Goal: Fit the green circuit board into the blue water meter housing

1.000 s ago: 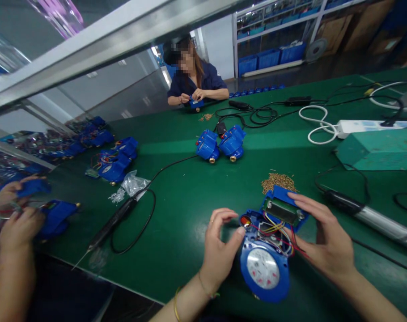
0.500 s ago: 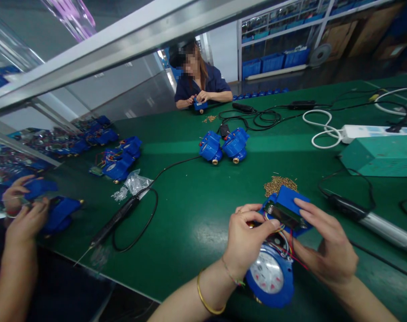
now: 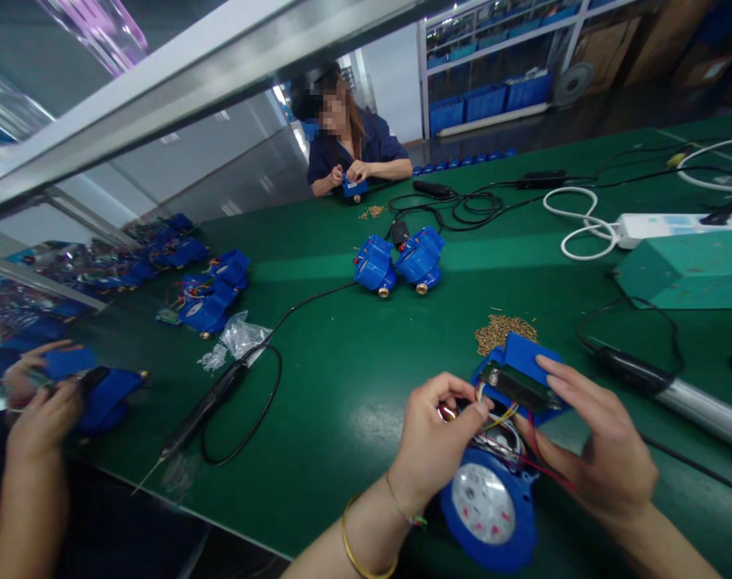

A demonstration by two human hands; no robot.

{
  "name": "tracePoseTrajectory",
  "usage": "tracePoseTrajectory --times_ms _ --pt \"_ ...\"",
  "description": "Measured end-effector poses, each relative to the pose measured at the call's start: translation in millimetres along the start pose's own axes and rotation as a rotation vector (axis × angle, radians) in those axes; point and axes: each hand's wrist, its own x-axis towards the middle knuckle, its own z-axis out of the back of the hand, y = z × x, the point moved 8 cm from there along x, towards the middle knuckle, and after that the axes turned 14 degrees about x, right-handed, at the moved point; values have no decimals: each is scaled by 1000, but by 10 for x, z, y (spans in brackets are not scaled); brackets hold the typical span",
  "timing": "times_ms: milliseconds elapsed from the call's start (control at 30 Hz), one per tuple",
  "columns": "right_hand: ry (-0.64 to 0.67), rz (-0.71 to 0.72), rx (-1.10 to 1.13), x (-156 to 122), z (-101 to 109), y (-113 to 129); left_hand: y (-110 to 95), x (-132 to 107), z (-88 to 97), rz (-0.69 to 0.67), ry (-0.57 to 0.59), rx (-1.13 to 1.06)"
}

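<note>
A blue water meter (image 3: pixel 490 507) with a white dial lies on the green table (image 3: pixel 342 362) in front of me. Its blue lid (image 3: pixel 519 378), holding a circuit board, is tilted up at the far side, joined to the body by red, yellow and black wires (image 3: pixel 511 438). My right hand (image 3: pixel 601 454) holds the lid from the right, fingers along its edge. My left hand (image 3: pixel 435 442) pinches at the wires just inside the open housing, fingers closed.
A pile of small brass screws (image 3: pixel 502 330) lies beyond the meter. Two blue meters (image 3: pixel 399 261) stand mid-table. An electric screwdriver (image 3: pixel 668 386) lies right, a soldering iron (image 3: pixel 203 410) left. A teal box (image 3: pixel 685 269), a power strip (image 3: pixel 673 227). Two other people work nearby.
My left hand moved from beside the meter body onto the wires under the lid. The lid, in my right hand, tilted up slightly.
</note>
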Motion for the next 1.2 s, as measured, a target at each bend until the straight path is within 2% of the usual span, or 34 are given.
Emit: tracePoseTrajectory --times_ms 100,367,667,867,1033,1200 --pt "4 -7 13 8 -8 -14 -20 29 -33 1 24 -70" --pt "3 -27 16 9 -43 -2 -16 49 -25 12 4 -118" --pt "-2 -38 28 -6 -46 -21 57 44 59 -11 -78 49" --pt "-10 -64 49 -32 -34 -41 13 31 73 -48 -97 71" --pt "-20 -51 65 -14 -19 -8 -24 22 58 -32 -79 37" --pt "-18 -58 48 -24 -24 -25 39 10 17 47 -61 -96"
